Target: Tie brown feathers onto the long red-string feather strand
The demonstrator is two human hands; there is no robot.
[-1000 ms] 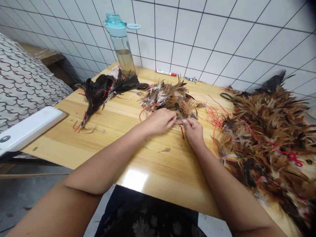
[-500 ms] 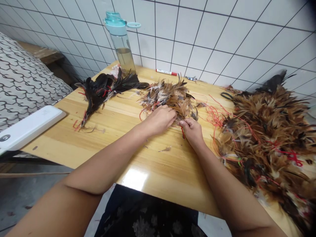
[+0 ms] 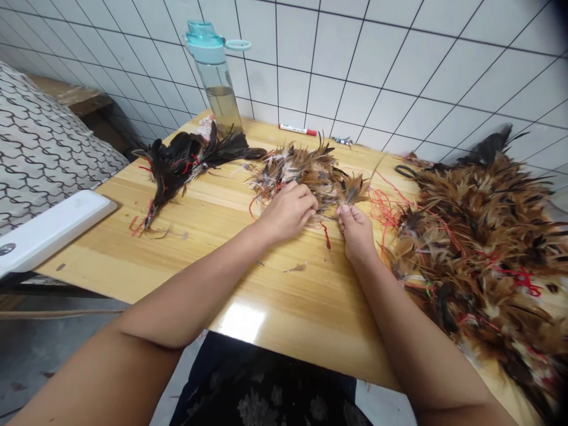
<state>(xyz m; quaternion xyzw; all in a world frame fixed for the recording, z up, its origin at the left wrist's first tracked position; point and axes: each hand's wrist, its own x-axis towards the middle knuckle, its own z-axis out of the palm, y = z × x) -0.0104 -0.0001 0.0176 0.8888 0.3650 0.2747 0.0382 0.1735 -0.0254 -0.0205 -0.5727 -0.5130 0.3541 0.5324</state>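
A loose pile of brown feathers (image 3: 306, 165) lies in the middle of the wooden table (image 3: 266, 278). My left hand (image 3: 290, 210) rests at the near edge of this pile with its fingers curled; what its fingertips touch is hidden. Just to the right, my right hand (image 3: 355, 228) pinches the base of a small bunch of feathers (image 3: 352, 188), whose tips point up and away. A short red thread (image 3: 326, 235) lies on the table between the hands.
A large heap of brown feathers (image 3: 492, 225) with red cords (image 3: 386, 207) covers the right side. Black feathers (image 3: 186, 157) lie at left, near a water bottle (image 3: 217, 83). A marker (image 3: 297, 129) lies by the tiled wall. A white device (image 3: 53, 231) juts in at left.
My right hand has moved slightly right, away from the left hand, and a bunch of feathers now shows in its pinch. The left hand has barely moved.
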